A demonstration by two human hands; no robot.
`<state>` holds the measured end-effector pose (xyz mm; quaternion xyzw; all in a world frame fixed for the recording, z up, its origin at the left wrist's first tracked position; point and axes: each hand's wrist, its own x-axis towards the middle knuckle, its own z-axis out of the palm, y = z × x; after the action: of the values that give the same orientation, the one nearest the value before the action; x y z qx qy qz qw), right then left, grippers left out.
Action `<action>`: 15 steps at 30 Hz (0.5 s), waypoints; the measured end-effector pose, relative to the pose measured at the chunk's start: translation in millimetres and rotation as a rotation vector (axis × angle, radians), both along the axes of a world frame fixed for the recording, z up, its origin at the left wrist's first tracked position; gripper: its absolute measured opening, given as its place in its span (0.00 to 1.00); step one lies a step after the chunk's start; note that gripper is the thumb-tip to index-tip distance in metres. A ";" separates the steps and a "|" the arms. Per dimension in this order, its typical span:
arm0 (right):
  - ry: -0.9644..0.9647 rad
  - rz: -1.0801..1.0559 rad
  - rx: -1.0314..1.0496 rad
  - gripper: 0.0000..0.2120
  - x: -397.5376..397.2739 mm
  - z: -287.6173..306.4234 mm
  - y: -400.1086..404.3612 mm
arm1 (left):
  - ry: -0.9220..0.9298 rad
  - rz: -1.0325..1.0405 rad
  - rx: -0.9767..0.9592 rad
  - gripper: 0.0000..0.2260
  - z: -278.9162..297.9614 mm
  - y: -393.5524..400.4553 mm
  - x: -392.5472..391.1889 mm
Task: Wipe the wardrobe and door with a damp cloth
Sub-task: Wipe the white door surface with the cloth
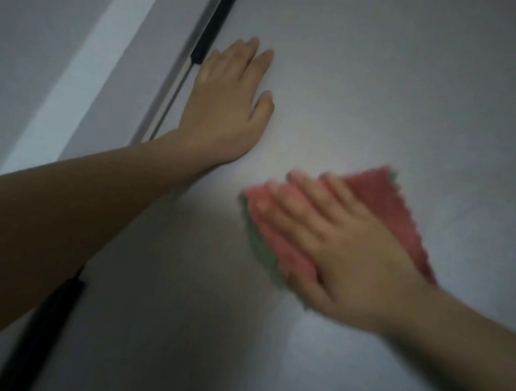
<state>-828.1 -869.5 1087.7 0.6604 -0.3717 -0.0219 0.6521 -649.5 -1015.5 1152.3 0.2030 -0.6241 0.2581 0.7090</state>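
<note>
A grey wardrobe door panel (pixel 400 82) fills most of the view. My left hand (pixel 227 103) lies flat against it, fingers apart, just right of a black handle (pixel 217 22) on the panel's left edge. My right hand (pixel 339 244) presses a pink cloth (pixel 380 197) with a green underside flat on the panel, lower and to the right. The right hand and cloth are blurred with motion.
A second black handle (pixel 43 324) shows below my left forearm on the same edge. Left of the door gap runs a lighter grey strip (pixel 103 55) and another grey panel (pixel 26 10).
</note>
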 end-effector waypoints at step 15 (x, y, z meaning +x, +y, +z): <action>0.092 0.037 0.113 0.30 20.3 -60.9 -20.3 | -0.123 -0.078 0.029 0.24 -18.4 -0.3 13.9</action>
<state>-807.8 -889.8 1026.8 0.7011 -0.3271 -0.0612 0.6307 -635.6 -1015.7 1133.9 0.1727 -0.6775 0.2332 0.6758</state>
